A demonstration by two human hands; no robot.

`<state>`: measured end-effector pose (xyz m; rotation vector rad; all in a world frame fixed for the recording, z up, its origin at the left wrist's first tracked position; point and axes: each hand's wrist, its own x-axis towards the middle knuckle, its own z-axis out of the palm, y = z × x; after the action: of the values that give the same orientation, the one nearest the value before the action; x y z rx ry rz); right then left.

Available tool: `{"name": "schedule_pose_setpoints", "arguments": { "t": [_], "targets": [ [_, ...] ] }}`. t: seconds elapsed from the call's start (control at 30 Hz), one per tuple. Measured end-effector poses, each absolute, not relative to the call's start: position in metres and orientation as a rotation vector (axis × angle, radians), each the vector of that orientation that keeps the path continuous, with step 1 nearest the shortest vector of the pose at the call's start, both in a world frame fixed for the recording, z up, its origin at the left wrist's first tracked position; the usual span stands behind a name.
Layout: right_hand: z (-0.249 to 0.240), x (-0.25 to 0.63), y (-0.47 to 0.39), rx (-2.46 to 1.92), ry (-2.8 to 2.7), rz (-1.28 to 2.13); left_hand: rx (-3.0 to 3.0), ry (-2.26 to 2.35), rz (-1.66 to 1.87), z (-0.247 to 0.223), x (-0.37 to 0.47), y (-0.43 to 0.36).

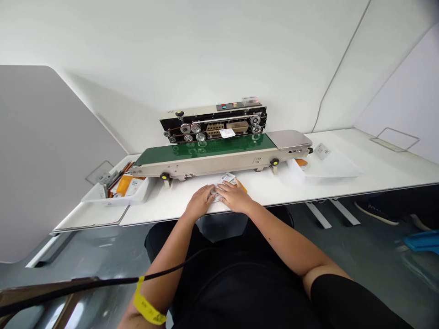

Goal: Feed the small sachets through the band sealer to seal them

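Low in front of the sealing machine, both hands are together over small white printed packets on the table. My left hand (200, 201) has its fingers bent onto the left edge of a white packet (216, 197). From the right, my right hand (235, 195) closes over the same packet, covering much of it. Just beyond the fingertips lies another printed packet (228, 177). An orange packet (244, 187) peeks out beside the right hand. On the band sealer (206, 157), a white packet (227, 133) stands at the sealing slot above the green belt (192, 152).
At the left, a white bin (146, 192) holds orange and white packets. At the right, a translucent bin (329, 171) has a few packets in it. The white table's (164, 210) front edge runs close to my body. A black cable (103, 283) crosses my left arm.
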<state>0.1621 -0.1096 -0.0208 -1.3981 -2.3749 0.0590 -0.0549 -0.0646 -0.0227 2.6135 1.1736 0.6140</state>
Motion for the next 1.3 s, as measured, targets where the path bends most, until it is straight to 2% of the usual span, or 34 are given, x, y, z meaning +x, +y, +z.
{"name": "schedule_pose_setpoints", "arguments": {
  "t": [0.13,0.3,0.63,0.87,0.97,1.1,1.3],
  "targets": [
    [-0.022,0.163,-0.111,-1.395,-2.387,0.113,2.601,1.178,0.660,-0.027,-0.052,-0.056],
    [-0.022,0.163,-0.109,-1.377,-2.381,0.184,2.590,1.193,0.540,-0.025,-0.049,-0.039],
    [-0.024,0.163,-0.111,-1.391,-2.318,0.132,2.427,1.205,0.560,-0.018,-0.048,-0.023],
    [-0.027,0.163,-0.107,-1.626,-2.046,0.119,2.013,1.072,0.908,-0.016,-0.058,-0.029],
    [-0.019,0.159,-0.102,-1.528,-1.941,0.128,1.880,0.891,0.990,-0.014,-0.061,-0.034],
    [0.000,0.156,-0.086,-1.334,-1.903,0.338,1.824,0.794,0.899,-0.011,-0.059,-0.041],
    [0.017,0.166,-0.071,-1.350,-1.776,0.674,1.748,0.738,0.900,-0.007,-0.056,-0.046]
  ]
}}
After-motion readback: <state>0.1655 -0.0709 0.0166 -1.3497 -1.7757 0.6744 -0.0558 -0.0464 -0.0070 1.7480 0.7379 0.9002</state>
